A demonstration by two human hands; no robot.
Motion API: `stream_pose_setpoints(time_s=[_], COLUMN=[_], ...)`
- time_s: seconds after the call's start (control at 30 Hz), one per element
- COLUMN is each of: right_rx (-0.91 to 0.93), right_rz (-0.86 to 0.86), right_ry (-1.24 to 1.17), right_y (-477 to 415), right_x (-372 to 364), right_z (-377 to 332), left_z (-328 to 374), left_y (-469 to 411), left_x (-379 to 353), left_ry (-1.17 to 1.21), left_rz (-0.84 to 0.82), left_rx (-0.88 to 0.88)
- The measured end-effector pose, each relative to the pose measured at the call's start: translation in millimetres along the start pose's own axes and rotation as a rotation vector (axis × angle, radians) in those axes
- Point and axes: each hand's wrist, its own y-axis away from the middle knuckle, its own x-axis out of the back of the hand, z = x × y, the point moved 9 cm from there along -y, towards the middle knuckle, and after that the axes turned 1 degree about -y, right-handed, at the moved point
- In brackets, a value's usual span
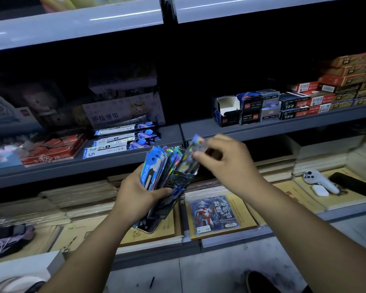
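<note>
We hold the bundle of packs (154, 176) in our left hand (140, 195), with fingers and thumb curled round its lower half. Its long axis is near upright and leans slightly right. The notched top ends point up and away at the lip of the middle shelf (106, 166). The bottom ends point down over the lower shelf (230, 240). The tops fan out and the bottoms are bunched in the grip.

Our right hand (226, 159) pinches a single pack (191, 157) by its upper end, at the right side of the fan. It leans further right than the rest, and its lower end sits against the bundle. Both hands are close together, in front of the shelving.

Room: the fan tips sit just in front of the middle shelf lip. There is open air on our side and out over the floor (199, 275). Below, notebooks (167, 229) lie stacked flat, with a card sleeve (213, 214) on them just right of the bundle's bottom end.

Materials: the packs are long, narrow and flat, glossy, with holographic foil and blue print. Similar flat packs (125, 140) lie on the middle shelf left of the fan, long axis left-right. The shelves are grey metal with straight lips. Small cardboard boxes (251, 111) stand further right. The notebooks are tan with square corners.
</note>
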Motion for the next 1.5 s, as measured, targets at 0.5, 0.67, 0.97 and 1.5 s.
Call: stream_pose_setpoints(time_s=[0.5, 0.67, 0.97, 1.5], right_rx=[-0.158, -0.255, -0.297, -0.296], right_rz=[-0.089, -0.064, 0.055, 0.006], right_ry=[-0.264, -0.326, -0.496, -0.458], right_y=[9, 10, 10, 12], right_x=[-25, -28, -16, -21], right_z=[3, 16, 12, 8], left_z=[7, 9, 13, 18], left_y=[3, 4, 3, 6], left_x=[-7, -9, -11, -10], left_ry=[-0.067, -0.108, -0.084, -0.079], left_rz=[-0.029, -0.035, -0.033, -0.063], left_rx=[-0.061, -0.085, -0.089, -0.102])
